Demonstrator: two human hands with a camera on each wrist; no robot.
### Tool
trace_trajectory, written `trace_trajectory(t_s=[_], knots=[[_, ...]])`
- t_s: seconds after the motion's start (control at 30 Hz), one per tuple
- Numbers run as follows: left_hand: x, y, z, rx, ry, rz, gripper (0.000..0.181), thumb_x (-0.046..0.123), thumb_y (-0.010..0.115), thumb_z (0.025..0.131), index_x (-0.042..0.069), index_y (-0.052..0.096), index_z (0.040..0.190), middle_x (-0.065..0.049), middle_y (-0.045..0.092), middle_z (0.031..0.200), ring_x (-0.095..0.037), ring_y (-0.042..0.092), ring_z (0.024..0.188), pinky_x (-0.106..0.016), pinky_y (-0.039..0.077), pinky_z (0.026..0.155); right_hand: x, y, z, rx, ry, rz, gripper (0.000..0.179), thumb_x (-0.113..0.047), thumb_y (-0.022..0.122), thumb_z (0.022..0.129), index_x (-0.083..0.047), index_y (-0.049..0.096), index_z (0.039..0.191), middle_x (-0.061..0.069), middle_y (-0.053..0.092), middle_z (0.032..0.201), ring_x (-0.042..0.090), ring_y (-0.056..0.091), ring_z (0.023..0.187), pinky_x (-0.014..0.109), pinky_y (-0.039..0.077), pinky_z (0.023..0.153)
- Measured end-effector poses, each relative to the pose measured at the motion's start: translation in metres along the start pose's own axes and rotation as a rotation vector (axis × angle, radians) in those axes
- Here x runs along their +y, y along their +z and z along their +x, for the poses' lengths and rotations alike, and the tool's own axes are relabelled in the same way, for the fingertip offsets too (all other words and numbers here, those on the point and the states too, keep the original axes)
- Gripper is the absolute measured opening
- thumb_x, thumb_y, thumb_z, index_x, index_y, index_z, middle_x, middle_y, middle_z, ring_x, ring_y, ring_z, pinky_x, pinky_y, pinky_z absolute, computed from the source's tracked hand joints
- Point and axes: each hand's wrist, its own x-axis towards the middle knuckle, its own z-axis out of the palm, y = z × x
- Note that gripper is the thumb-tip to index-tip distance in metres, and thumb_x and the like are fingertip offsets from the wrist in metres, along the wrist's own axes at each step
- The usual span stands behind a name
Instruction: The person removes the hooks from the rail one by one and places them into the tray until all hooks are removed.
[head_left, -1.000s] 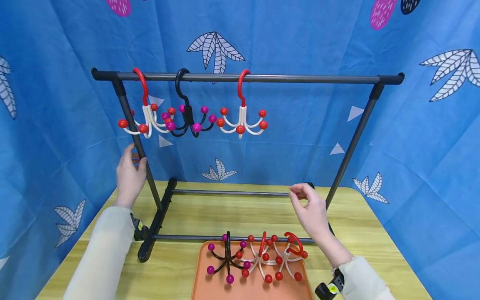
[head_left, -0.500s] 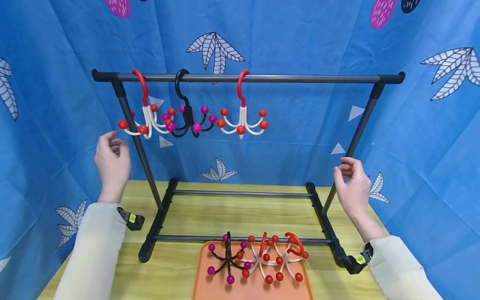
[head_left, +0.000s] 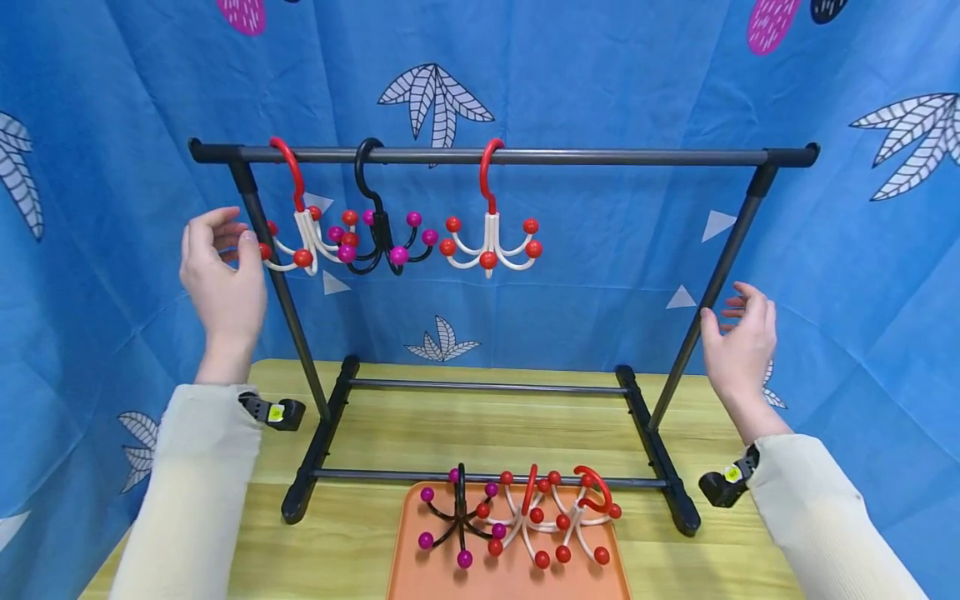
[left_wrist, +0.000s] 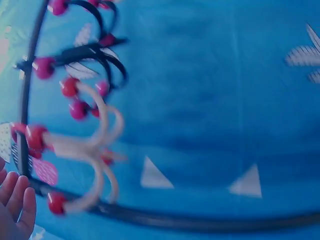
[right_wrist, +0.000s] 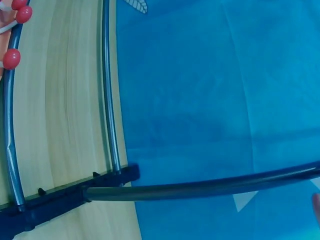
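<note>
A dark metal garment rack (head_left: 615,157) stands on the table. From the left half of its top bar hang a white claw hanger with a red hook (head_left: 298,193), a black one with magenta balls (head_left: 381,229), and another white one with a red hook (head_left: 491,229). My left hand (head_left: 225,279), fingers loosely bent and holding nothing, is beside the left post (head_left: 294,333); its thumb comes close to a red ball of the leftmost hanger. My right hand (head_left: 742,346) is beside the right post (head_left: 682,354), thumb overlapping it in the head view, fingers loosely curled and empty.
In front of the rack lies an orange tray (head_left: 510,583). It holds a black claw hanger (head_left: 461,518) and two white ones with red hooks, a left one (head_left: 522,518) and a right one (head_left: 576,515). A blue patterned curtain (head_left: 600,75) surrounds the table (head_left: 480,421).
My left hand has left the left post, moved outward, then risen toward the bar. The right hand has swung right and up from inside the rack to outside the right post. The hangers stay put.
</note>
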Motion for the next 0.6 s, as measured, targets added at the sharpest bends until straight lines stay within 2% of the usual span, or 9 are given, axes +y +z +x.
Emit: trace_trajectory(t_s=[0.13,0.37,0.6], knots=[[0.02,0.009,0.001,-0.003,0.032,-0.073,0.027,0.021,0.05,0.093,0.014,0.054,0.119,-0.001,0.054,0.111,-0.002,0.049,0.097,-0.018,0.039,0.081,0.002,0.005,0.006,-0.059,0.026,0.014,0.055,-0.014,0.055,0.089,-0.01,0.031,0.138,0.018,0.044,0.12,0.031,0.049,0.107,0.043,0.045,0.087],[0.058,0.029,-0.003,-0.061,0.175,-0.123,0.028,0.02,0.053,0.091,0.007,0.056,0.116,-0.009,0.055,0.109,-0.011,0.053,0.097,-0.017,0.041,0.081,0.007,0.012,0.01,-0.151,0.12,0.077,0.053,-0.02,0.045,0.094,-0.017,0.024,0.142,0.017,0.045,0.121,0.031,0.051,0.112,0.045,0.046,0.086],[0.083,0.054,-0.016,-0.07,0.217,-0.169,0.026,0.018,0.055,0.09,0.005,0.058,0.113,-0.01,0.057,0.105,-0.012,0.055,0.095,-0.021,0.045,0.078,0.013,0.011,0.012,-0.205,0.133,0.09,0.052,-0.023,0.043,0.095,-0.015,0.022,0.142,0.018,0.044,0.123,0.032,0.049,0.113,0.046,0.044,0.088]])
